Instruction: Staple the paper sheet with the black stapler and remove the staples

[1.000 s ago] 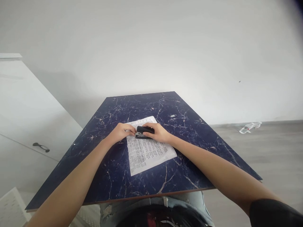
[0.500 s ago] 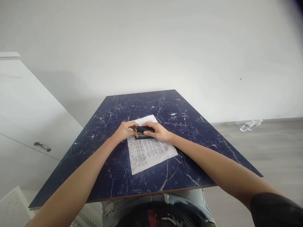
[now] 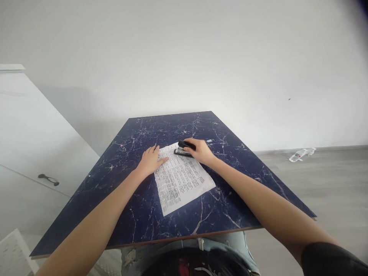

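Observation:
A printed sheet of paper (image 3: 181, 180) lies on the dark blue marbled table (image 3: 138, 218). My left hand (image 3: 151, 160) rests flat on the sheet's far left corner, fingers stretched out. My right hand (image 3: 201, 151) grips a black stapler (image 3: 184, 148) at the paper's far edge, with the stapler's jaws apart and pointing left.
A small pale scrap (image 3: 210, 141) lies on the table beyond my right hand. A white cabinet with a dark handle (image 3: 48, 178) stands at the left. An empty plastic bottle (image 3: 301, 154) lies on the grey floor by the wall at the right.
The stapler has moved from the sheet's left corner to its far edge in my right hand. My left hand has let go of it and flattened on the paper.

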Motion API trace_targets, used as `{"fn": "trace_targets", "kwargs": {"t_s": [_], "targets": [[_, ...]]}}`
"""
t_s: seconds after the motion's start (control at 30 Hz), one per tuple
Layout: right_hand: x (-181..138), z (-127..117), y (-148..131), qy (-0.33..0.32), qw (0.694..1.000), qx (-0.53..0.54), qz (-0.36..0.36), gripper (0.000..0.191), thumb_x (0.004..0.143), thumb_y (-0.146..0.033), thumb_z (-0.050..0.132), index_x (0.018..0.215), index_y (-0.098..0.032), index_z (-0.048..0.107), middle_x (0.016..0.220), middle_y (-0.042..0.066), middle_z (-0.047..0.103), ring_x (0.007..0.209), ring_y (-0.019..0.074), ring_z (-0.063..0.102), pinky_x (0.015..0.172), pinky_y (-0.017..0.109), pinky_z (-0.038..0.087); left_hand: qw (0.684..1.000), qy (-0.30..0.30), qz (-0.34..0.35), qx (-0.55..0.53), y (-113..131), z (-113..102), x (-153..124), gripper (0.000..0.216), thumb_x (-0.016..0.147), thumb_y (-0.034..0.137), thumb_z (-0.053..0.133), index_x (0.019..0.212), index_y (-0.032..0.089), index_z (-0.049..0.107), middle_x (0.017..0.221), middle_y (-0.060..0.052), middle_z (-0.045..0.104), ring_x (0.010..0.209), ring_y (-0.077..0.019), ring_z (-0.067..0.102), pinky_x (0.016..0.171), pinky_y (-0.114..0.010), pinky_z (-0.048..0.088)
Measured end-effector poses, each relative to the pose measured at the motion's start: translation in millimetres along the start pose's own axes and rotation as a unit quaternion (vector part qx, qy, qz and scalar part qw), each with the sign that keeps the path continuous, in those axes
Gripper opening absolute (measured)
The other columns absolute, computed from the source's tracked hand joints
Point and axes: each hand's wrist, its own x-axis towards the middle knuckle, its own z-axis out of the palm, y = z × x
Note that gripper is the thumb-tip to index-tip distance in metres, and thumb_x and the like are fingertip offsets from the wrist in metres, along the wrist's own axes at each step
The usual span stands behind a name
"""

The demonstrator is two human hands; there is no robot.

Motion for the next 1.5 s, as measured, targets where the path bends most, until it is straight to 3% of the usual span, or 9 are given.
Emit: {"fn": "trace_targets", "kwargs": {"t_s": [0.07,0.23,0.43,0.7,1.0,1.17,1.27,1.33,1.5], "targets": [[3,-14,18,0.044,0.995,-0.063,0.056,0.031,0.095,-0.023,0.064,0.125,-0.020,0.070,0.116,0.012,0.076,0.101,0.0279,0.072,0.090,0.044,0.057,0.999,-0.019,-0.006,0.028,2,4,0,0.067,0.094,0.052,0.064,0.148,0.015,0.051,0.154,-0.026,0.048,0.145,-0.0489,0.040,0.114,-0.067,0.033],[7,-40,49,0.060,0.979,-0.136,0.137,0.031,0.092,-0.024,0.066,0.122,-0.019,0.072,0.111,0.013,0.077,0.102,0.0317,0.072,0.091,0.046,0.055,0.997,-0.007,0.079,-0.025,-2,-7,-4,0.052,0.094,0.033,0.067,0.143,0.029,0.050,0.131,-0.012,0.058,0.126,-0.0352,0.057,0.105,-0.052,0.046],[6,-46,34,-0.092,0.995,-0.030,0.034,0.029,0.090,-0.030,0.069,0.118,-0.022,0.073,0.115,0.007,0.076,0.104,0.0259,0.070,0.097,0.044,0.052,0.991,0.062,0.098,-0.066,-17,-15,-2,0.045,0.094,0.020,0.065,0.136,0.031,0.053,0.120,-0.007,0.052,0.116,-0.0282,0.060,0.103,-0.047,0.047],[0,-46,0,-0.281,0.955,0.091,-0.042,0.029,0.092,-0.036,0.070,0.117,-0.021,0.071,0.106,0.007,0.075,0.087,0.0202,0.068,0.079,0.037,0.052,0.992,0.089,0.089,-0.033,-30,-12,4,0.043,0.092,0.019,0.066,0.132,0.031,0.057,0.115,-0.006,0.051,0.114,-0.0284,0.058,0.104,-0.048,0.046],[-6,-35,-36,-0.349,0.922,0.113,-0.125,0.024,0.088,-0.030,0.073,0.111,-0.023,0.070,0.106,0.004,0.074,0.089,0.0190,0.068,0.082,0.036,0.054,0.996,0.063,0.053,0.043,-26,-13,2,0.040,0.094,0.025,0.059,0.134,0.028,0.058,0.128,-0.012,0.051,0.122,-0.0345,0.052,0.105,-0.058,0.043],[-5,-33,-46,-0.287,0.946,0.112,-0.098,0.032,0.097,-0.048,0.063,0.117,-0.023,0.068,0.115,0.007,0.072,0.099,0.0221,0.067,0.087,0.038,0.053,0.990,0.046,0.132,-0.018,-1,-23,-8,0.035,0.104,0.031,0.042,0.133,0.029,0.063,0.148,-0.010,0.049,0.139,-0.0327,0.045,0.118,-0.056,0.034],[-6,-30,-52,-0.213,0.968,0.105,-0.078,0.040,0.107,-0.052,0.042,0.116,-0.023,0.068,0.114,0.007,0.072,0.101,0.0229,0.066,0.091,0.039,0.051,0.961,-0.149,0.212,-0.096,19,-26,-20,0.044,0.108,0.049,0.036,0.147,0.040,0.053,0.161,-0.001,0.043,0.147,-0.0281,0.041,0.122,-0.048,0.033],[-8,-25,-55,-0.171,0.978,0.090,-0.075,0.045,0.110,-0.051,0.034,0.112,-0.023,0.068,0.111,0.007,0.071,0.101,0.0233,0.065,0.093,0.040,0.050,0.936,-0.238,0.241,-0.093,27,-25,-25,0.053,0.103,0.060,0.047,0.154,0.045,0.045,0.167,0.004,0.037,0.155,-0.0286,0.032,0.129,-0.050,0.020],[-13,-17,-64,0.015,0.993,0.033,-0.111,0.045,0.110,-0.047,0.028,0.116,-0.022,0.065,0.123,0.011,0.065,0.118,0.0277,0.060,0.105,0.045,0.046,0.941,-0.220,0.245,-0.074,19,-23,-23,0.064,0.094,0.067,0.060,0.154,0.051,0.044,0.169,0.008,0.031,0.159,-0.0312,0.022,0.130,-0.055,0.004]]}}
